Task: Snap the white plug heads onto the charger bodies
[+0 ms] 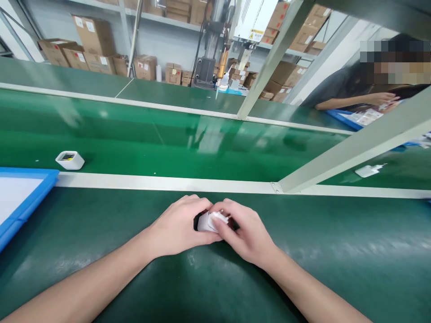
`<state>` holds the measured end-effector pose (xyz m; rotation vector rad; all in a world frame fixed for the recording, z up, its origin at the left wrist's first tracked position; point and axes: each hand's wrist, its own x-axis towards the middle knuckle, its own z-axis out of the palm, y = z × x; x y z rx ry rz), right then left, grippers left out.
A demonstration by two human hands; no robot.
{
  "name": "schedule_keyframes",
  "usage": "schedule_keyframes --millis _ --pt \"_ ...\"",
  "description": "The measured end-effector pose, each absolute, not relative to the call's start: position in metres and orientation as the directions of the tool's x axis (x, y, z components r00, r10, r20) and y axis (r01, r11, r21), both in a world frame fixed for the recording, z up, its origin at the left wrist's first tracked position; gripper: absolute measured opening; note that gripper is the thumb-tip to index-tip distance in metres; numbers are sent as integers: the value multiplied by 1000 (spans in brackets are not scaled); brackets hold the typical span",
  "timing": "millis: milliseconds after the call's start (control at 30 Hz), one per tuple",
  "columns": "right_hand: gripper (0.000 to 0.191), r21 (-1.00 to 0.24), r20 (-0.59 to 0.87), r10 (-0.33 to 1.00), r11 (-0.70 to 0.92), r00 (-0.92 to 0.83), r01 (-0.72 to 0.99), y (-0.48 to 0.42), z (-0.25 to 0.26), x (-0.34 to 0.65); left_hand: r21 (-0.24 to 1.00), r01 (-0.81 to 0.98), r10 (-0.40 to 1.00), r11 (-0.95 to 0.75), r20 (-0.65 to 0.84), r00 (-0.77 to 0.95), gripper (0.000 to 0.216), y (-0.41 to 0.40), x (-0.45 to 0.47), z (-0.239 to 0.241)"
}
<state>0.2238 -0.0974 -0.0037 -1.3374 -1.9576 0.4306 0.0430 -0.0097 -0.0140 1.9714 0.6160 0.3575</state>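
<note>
Between my two hands, just above the dark green work surface point(134, 278), is a small white plug charger point(204, 223). My left hand point(177, 226) grips its body from the left, thumb below and fingers curled over the top. At the other end, my right hand point(249, 231) pinches the white plug part point(217, 219), where metal pins stick out toward the right. Fingers cover some of the charger, so I cannot tell whether its two parts are fully joined.
A white open-ended charger housing point(70, 160) rests on the green belt point(141, 152) beyond a pale rail point(161, 182). Left lies a blue-edged tray point(30, 211). A slanting post point(357, 139) rises at right, near another white plug charger point(368, 171). Across the belt, a person point(353, 87) handles small parts.
</note>
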Motion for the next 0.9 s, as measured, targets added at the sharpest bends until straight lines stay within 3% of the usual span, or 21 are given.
schedule_keyframes --millis 67,100,267,433,567,733,900 --pt "12 -504 398 858 501 -325 704 -97 -3 225 871 284 570 -402 -4 822 32 -9 44 -15" --pt "13 -501 387 857 505 -339 703 -97 -2 225 864 293 572 -409 -8 820 34 -9 44 -16" --pt "13 -755 243 955 295 -169 586 -99 0 224 853 345 575 -391 -66 816 42 -8 46 -15" --pt "10 -758 292 948 308 -124 575 -100 0 224 862 357 573 -358 -99 813 41 -8 45 -10" --pt "14 -757 261 944 329 -200 565 -99 5 227 898 355 574 -258 -153 804 44 -8 41 -5" --pt "24 -965 47 998 53 -32 255 -96 8 225 912 344 546 -225 -174 819 45 -6 39 -4" --pt "29 -988 -148 989 -147 26 -50 -93 4 221 910 318 520 -267 -142 842 41 -6 38 -5"
